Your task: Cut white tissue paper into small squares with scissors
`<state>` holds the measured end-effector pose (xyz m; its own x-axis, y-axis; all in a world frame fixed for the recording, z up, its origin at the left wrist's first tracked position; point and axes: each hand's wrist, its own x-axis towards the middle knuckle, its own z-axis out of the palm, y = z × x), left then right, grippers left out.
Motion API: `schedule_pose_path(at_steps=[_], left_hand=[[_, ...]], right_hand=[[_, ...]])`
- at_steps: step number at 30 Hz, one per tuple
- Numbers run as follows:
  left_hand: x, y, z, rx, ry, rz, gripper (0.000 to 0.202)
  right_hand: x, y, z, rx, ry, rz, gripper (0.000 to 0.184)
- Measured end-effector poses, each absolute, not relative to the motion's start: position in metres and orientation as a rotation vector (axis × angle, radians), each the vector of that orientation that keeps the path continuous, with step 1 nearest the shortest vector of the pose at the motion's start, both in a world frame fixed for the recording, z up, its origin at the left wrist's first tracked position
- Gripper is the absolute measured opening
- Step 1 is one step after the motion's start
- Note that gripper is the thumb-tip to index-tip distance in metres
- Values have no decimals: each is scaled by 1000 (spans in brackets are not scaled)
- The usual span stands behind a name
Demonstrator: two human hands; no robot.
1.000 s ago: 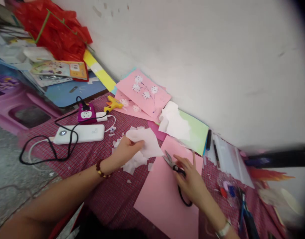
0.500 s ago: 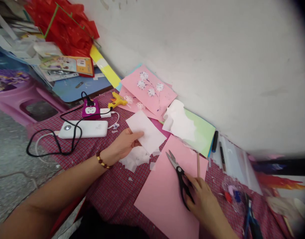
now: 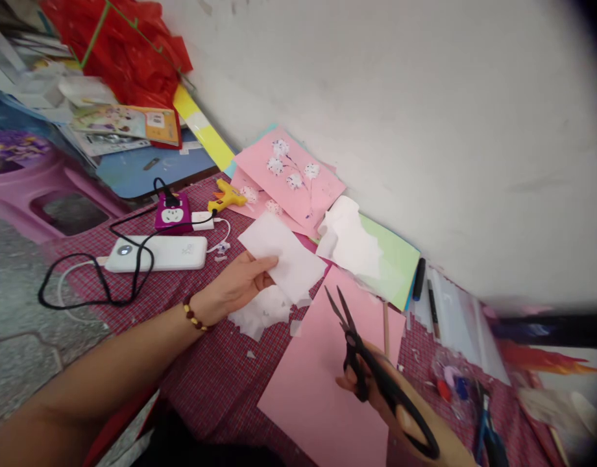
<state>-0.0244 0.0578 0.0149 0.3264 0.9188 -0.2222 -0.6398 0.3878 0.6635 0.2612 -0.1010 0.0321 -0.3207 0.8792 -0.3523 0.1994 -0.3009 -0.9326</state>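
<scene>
White paper: a squarish piece in the left hand point(image 3: 243, 285), held above white scraps point(image 3: 262, 314) on the checked cloth point(image 3: 215, 363).
Left hand: closed to a pinch on the near edge of the white paper point(image 3: 289, 259), thumb on top.
Right hand point(image 3: 376, 399): wrapped around the black handles of the scissors point(image 3: 379, 375), which are slightly parted and point away from the body, blades apart from the paper.
Pink sheet point(image 3: 318, 402): flat under the scissors, a thin brown stick point(image 3: 386, 331) near its right edge.
Green sheet point(image 3: 398, 259): partly covered by a torn white sheet point(image 3: 350, 233).
Pink card point(image 3: 303, 194): white blossoms on a branch; yellow glue gun point(image 3: 225, 196) beside it.
Clear plastic package point(image 3: 451, 370): holds red, blue and lilac pieces, too blurred to name.
Purple socket block point(image 3: 172, 214): a black plug in its top, a white adapter point(image 3: 202, 220) at its side.
White power bank point(image 3: 157, 253): black cord lying across it.
Red plastic bag point(image 3: 128, 58): crumpled at the far left; its contents cannot be told.
</scene>
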Motion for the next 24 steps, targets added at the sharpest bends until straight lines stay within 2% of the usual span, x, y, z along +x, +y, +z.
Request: schedule_pose_path(at_steps=[6,11,24], left_hand=[[-24,56,11,746,767,1093,27],[-24,53,12,770,827,1036,32],[-19,46,21,836,994,960,4]], right_hand=[[250,-88,39,-1237,-1578,1688,83],[232,-73,42,-1285,-1566,1653,84],[224,-65,33,-1337,-1470,1677,85]])
